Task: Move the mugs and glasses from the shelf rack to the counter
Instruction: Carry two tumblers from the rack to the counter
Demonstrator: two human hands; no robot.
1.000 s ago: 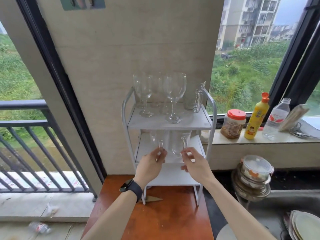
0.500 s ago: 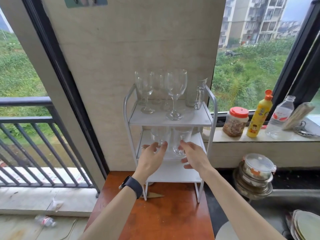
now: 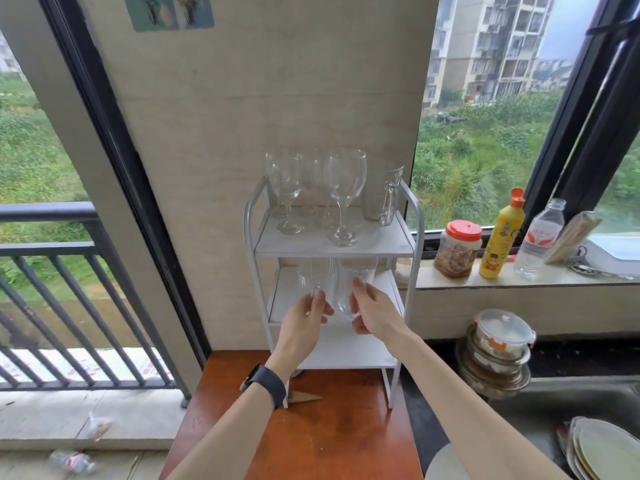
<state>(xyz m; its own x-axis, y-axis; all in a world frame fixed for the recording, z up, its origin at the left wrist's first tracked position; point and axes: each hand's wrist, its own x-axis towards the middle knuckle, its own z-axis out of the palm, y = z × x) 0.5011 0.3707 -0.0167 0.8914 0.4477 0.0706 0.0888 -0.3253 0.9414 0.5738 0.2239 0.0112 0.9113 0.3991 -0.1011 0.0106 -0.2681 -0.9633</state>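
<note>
On the white metal rack (image 3: 332, 252), my left hand (image 3: 304, 325) pinches the clear left glass mug (image 3: 316, 274), and my right hand (image 3: 375, 315) clasps the smooth right glass mug (image 3: 358, 276).

two middle-shelf glasses (image 3: 317, 276) (image 3: 360, 271), one mug (image 3: 379, 199), two bottles (image 3: 502, 237) (image 3: 540, 239)

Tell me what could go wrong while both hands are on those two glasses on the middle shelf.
1. The left glass and right glass stand close together, held by the left hand and right hand; drawn out together, they may clink.
2. Their rims sit just under the top shelf; lifting before pulling could knock it and topple the tall wine glass near its front edge.
</note>
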